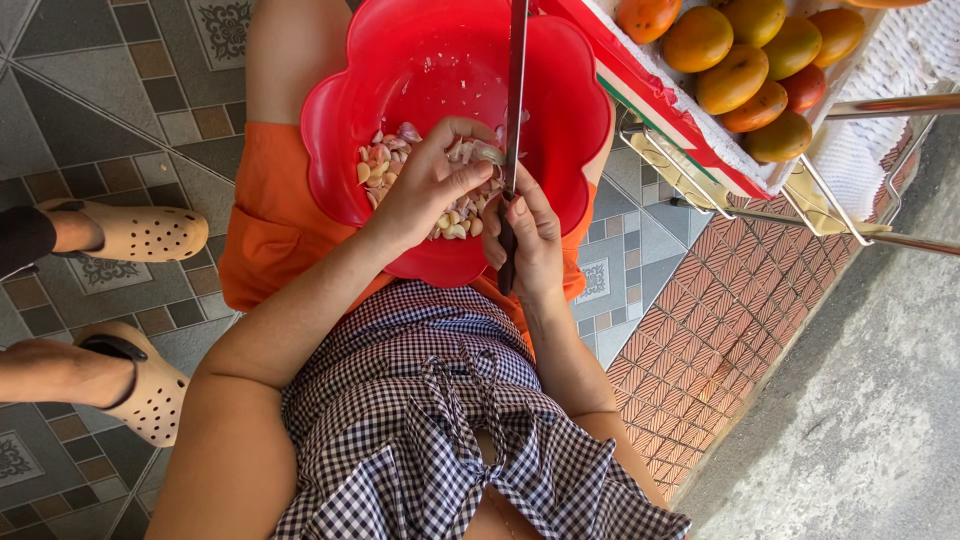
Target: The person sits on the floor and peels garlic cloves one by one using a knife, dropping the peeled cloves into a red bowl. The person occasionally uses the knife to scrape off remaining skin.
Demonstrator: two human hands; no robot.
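Red, scalloped plastic bowl (340, 150) is resting on the person's lap, holding garlic cloves (378, 165). Left hand (425, 190) is pinching one clove (488, 152) against the knife (514, 120), gripped by the closed right hand (530, 240); shallow cuts, blade edging away from fingertips, would serve best.

Lighting: bright, even daylight; soft shadows only. Glare: mild sheen on red bowl (400, 60) rim. Focus: sharp throughout. Distortion: wide-angle bending at frame edges
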